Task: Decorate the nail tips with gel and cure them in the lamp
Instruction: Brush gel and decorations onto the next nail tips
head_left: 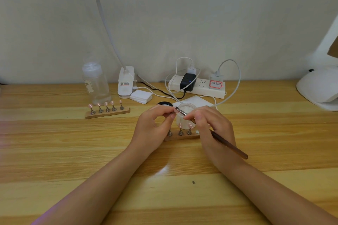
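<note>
Head view: your left hand (155, 124) pinches a nail tip (171, 114) steady while your right hand (210, 124) grips the brush (228, 144), painting over the open gel jar (186, 107).

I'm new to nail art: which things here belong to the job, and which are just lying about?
In use: brush in right hand; nail tip pinched by left hand; jar; near stand; far stand; curing lamp.

Lying about: bottle; power strip; white pads.

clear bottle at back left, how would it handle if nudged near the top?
The clear bottle stands tall and narrow, so it probably tips easily. It looks nearly empty, so likely light. Its smooth plastic may be slippery, and the nail-tip stand right before it could get hit.
</note>
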A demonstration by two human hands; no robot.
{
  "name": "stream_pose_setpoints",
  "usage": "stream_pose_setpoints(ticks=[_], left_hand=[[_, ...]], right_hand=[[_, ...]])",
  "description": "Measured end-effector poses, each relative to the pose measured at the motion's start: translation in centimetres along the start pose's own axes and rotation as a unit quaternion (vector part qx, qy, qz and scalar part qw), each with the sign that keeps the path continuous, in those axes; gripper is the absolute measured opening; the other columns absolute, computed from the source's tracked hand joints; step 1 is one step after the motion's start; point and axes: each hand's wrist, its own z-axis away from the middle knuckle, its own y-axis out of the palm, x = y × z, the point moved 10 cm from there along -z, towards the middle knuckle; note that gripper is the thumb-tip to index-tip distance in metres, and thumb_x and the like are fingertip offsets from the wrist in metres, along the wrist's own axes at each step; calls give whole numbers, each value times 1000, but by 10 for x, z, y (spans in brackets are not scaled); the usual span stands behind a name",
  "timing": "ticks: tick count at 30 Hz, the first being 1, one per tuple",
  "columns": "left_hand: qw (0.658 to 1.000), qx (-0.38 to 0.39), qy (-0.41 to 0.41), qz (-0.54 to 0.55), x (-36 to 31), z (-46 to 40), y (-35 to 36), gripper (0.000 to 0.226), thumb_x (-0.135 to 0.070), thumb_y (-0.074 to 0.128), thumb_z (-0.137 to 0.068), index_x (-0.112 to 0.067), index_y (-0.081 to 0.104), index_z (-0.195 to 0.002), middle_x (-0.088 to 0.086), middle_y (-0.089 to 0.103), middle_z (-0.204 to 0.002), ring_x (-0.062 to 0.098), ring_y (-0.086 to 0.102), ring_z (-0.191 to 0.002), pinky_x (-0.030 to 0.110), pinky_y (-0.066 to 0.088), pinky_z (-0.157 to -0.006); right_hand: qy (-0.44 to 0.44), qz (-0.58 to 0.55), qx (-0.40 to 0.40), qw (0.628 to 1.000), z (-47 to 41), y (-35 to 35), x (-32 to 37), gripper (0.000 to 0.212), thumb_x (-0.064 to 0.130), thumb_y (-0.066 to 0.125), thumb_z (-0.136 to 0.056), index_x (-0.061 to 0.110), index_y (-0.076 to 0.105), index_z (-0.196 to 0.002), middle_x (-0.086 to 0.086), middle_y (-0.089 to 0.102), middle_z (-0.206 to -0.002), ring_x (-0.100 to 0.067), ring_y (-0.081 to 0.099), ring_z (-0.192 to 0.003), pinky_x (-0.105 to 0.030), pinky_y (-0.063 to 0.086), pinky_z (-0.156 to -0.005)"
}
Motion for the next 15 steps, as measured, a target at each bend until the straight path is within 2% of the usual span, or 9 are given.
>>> stream_pose_setpoints(ticks=[2, 5, 10, 15], left_hand=[[1000, -6, -9, 3, 3, 0, 0, 26, 2, 62, -82, -19, 65, -97, -7, 65, -88, 3, 58, -81, 16, 49, -76], [1000, -12, -14, 3, 4, 0, -1, 29, 1, 62, -82, -23, 63, -97, -12, 64, -90, 3, 59, -82, 23, 52, -75], [1000, -3, -6, 0, 2, 0, 0, 28, 3, 62, -81, -20, 65, -97, -6, 65, -89, 7, 60, -84, 9, 45, -78], [1000, 4, -2, -5, -1, 1, 2, 23, 5, 63, -80, -8, 69, -98, -1, 64, -86, 5, 58, -83, 9, 44, -76]], right_hand=[[-5, -4, -7, 1000, 1, -4, 1, 38, 25, 36, -92, 12, 67, -73, 8, 63, -72, -6, 58, -75, -26, 45, -68], [-16, -18, -22, 999, 3, -9, 3, 42, 22, 34, -93, 11, 66, -68, 11, 62, -68, -6, 57, -68, -29, 46, -65], [5, -23, -34, 999, 2, -11, -1, 39, 25, 34, -93, 13, 66, -74, 4, 62, -72, -7, 58, -72, -26, 46, -63], [9, 3, -10, 1000, -1, -3, -2, 37, 28, 36, -92, 14, 67, -78, 9, 62, -76, -5, 58, -78, -25, 45, -70]])
